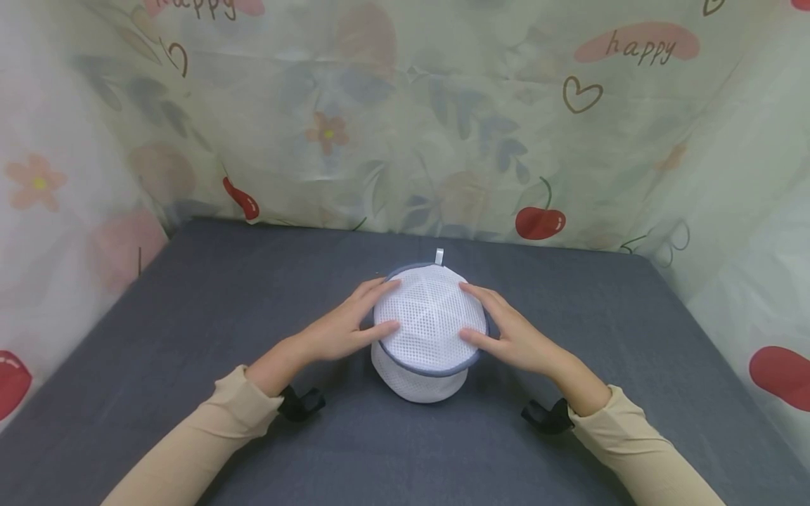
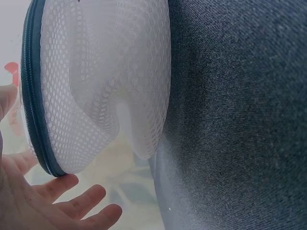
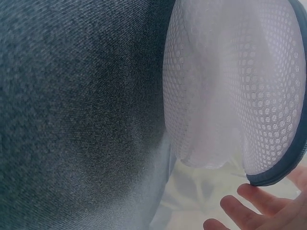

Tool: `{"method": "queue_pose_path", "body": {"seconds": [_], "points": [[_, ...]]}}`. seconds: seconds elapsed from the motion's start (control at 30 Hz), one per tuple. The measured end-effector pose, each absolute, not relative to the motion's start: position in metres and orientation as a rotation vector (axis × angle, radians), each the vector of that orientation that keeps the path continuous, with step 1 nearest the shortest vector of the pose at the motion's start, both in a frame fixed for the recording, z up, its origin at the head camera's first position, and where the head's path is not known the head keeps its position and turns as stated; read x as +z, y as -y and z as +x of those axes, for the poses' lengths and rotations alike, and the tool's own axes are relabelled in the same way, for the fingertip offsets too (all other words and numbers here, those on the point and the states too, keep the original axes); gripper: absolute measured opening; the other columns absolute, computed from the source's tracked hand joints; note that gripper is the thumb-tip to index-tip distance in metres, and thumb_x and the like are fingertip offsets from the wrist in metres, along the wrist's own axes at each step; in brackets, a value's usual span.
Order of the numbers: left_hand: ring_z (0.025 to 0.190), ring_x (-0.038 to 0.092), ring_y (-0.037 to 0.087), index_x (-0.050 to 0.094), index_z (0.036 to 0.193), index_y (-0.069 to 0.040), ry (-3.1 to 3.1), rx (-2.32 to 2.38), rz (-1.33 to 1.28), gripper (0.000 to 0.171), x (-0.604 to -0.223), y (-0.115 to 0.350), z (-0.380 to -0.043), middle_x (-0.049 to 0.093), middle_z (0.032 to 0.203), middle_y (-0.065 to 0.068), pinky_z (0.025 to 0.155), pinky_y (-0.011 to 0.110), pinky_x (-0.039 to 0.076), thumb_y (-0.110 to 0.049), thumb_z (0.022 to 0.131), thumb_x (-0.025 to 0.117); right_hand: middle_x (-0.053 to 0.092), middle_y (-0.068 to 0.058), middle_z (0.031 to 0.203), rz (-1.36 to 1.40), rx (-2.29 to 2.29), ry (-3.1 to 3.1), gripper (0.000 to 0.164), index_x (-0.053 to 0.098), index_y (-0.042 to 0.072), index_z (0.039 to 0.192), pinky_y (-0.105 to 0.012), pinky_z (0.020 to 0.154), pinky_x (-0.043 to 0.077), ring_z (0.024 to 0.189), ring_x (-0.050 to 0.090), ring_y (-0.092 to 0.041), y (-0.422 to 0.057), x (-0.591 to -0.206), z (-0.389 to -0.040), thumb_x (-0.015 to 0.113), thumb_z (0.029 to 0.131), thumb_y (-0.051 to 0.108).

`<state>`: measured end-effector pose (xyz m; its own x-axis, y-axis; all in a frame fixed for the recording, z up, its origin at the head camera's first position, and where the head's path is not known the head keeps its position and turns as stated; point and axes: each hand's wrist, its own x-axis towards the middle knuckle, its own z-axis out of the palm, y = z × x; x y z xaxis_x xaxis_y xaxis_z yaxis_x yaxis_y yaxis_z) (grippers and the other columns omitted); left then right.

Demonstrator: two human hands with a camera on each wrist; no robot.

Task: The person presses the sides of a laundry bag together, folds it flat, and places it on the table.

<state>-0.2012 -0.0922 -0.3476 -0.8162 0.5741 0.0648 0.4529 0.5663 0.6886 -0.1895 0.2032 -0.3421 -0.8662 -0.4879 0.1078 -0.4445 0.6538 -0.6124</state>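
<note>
Writing on the sheeting: the printed sheeting (image 1: 253, 91) bears "happy" in brown lower-case letters over a pink oval (image 1: 690, 46) toward 2 o'clock in the head view; a second "happy", between 10 and 11 o'clock, is cut by the top edge.
Tab on the bag: a small white tab (image 1: 439, 256) stands at 12 o'clock on the rim; any lettering is too small to read.
Bench: covered in plain dark blue-grey cloth (image 1: 158, 379) with a fine weave in the wrist views.
Room: sheeting hangs behind the bench at 12 o'clock and along its sides at 9 and 3, printed with outlined hearts, faded leaves, orange flowers and red fruit; a cherry (image 1: 540, 223) sits between 2 and 3 o'clock.
Mesh bag: the white mesh bag (image 1: 430, 320) stands on the bench, just off the head view's centre toward 5 o'clock; its sides are creased, and a dark blue rim with a zip (image 2: 33, 110) circles the top.
Left hand: the left hand (image 1: 344, 323) is at the bag's 9 o'clock, thumb and fingers spread wide, touching the rim and top without closing round them.
Right hand: the right hand (image 1: 519, 337) mirrors it at 3 o'clock, equally spread, fingertips touching the bag.
Sleeves: beige (image 1: 221, 422), with black bands (image 1: 302, 405) at both wrists.
</note>
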Motion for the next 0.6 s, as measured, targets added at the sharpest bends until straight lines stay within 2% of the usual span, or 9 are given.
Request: {"method": "queue_pose_path", "body": {"seconds": [0.6], "points": [[0.144, 0.018, 0.030, 0.019, 0.150, -0.026, -2.621, 1.035, 0.813, 0.069, -0.3517, 0.0919, -0.2024, 0.012, 0.156, 0.010, 0.111, 0.057, 0.024, -0.045, 0.092, 0.052, 0.031, -0.014, 0.148, -0.820, -0.995, -2.794, 0.074, 0.024, 0.016, 0.148, -0.058, 0.106, 0.030, 0.135, 0.032, -0.031, -0.2029, -0.3450, -0.1902, 0.064, 0.088, 0.031]]}}
